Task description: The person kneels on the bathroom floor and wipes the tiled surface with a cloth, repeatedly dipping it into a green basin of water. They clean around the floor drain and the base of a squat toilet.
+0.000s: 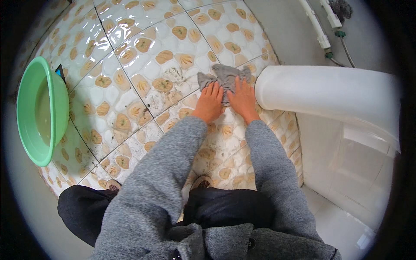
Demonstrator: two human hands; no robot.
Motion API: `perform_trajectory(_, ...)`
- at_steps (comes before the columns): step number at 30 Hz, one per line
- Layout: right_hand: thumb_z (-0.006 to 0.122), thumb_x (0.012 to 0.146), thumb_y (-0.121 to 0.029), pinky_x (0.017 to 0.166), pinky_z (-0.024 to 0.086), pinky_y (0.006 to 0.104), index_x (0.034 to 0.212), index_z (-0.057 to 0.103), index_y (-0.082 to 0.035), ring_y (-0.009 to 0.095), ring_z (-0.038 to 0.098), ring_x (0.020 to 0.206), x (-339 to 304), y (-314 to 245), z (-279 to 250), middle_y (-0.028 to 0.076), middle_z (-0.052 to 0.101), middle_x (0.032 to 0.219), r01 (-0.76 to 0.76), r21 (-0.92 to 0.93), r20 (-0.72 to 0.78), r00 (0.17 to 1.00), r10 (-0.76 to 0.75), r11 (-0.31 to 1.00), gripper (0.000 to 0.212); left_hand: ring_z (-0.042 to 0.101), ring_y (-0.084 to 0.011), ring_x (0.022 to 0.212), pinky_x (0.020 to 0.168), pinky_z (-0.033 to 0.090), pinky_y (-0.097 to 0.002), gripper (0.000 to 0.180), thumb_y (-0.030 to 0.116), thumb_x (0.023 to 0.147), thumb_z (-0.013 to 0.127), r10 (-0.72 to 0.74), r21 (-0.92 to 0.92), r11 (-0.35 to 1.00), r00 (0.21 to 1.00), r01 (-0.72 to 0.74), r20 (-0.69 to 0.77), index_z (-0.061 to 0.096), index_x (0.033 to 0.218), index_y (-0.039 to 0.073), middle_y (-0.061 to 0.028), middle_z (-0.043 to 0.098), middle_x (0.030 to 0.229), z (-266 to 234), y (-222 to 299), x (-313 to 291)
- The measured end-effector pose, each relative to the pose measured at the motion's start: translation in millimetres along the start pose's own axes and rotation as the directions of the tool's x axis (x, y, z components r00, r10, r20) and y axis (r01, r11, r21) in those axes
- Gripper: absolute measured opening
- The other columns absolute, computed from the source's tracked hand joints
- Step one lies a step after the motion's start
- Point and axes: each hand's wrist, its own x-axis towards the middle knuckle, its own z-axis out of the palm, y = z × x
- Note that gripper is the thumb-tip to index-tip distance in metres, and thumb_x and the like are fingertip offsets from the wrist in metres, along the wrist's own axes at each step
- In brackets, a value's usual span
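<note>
A crumpled, wet-looking grey cloth (pixel 225 76) lies on the patterned tile floor, close to the base of a white pedestal. My left hand (pixel 210 103) presses down on the cloth's left part, fingers close together. Beside it, my right hand (pixel 243 100) grips the cloth's right part, a little nearer the pedestal. Both palms face down, so the folds under the fingers are hidden. Dark grime marks the tiles to the left of the cloth.
A light green basin (pixel 55 99) holding murky water stands at the far left, with a small dark object (pixel 60 73) behind it. The white pedestal (pixel 320 89) fills the right side. Pipes and hoses (pixel 318 28) run along the grey wall. My shoes rest on the tiles below.
</note>
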Motion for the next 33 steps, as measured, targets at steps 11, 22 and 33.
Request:
perform_trajectory(11,0.056,0.088,-0.024,0.104,0.031,0.0493,0.137,0.038,0.006,0.043,0.043,0.123,-165.9,-48.3,14.3,0.034,0.038,0.137,-0.113,0.016,0.115,0.987,0.110,0.993,0.060,0.033,-0.0335,0.136,0.109,0.029,-0.0402,0.062,0.029,0.081,0.062,0.352,-0.055,0.934,0.880,-0.353,0.319,0.047,0.131,-0.004,-0.0214,0.037,0.145,26.0,30.5,-90.2)
perform_trajectory(22,0.057,0.088,-0.019,0.108,0.027,0.0489,0.138,0.041,-0.002,0.036,0.040,0.129,-78.9,-89.7,11.6,0.025,0.037,0.143,0.235,0.075,-0.058,0.971,-0.231,0.969,0.055,0.035,-0.0381,0.132,0.107,0.034,-0.0415,0.071,0.033,0.076,0.068,0.167,0.137,0.967,0.939,-0.216,0.301,0.044,0.130,-0.007,-0.0263,0.037,0.142,-39.7,-28.0,-96.7)
perform_trajectory(33,0.056,0.090,-0.036,0.107,0.026,0.0496,0.137,0.040,0.002,0.040,0.042,0.126,-112.5,23.8,13.3,0.030,0.044,0.134,-0.272,-0.023,0.009,0.962,0.273,0.962,0.063,0.029,-0.0357,0.137,0.110,0.027,-0.0445,0.077,0.039,0.076,0.070,0.177,-0.046,0.984,0.956,-0.171,0.233,0.040,0.137,0.004,-0.0162,0.034,0.147,17.7,47.3,-28.9)
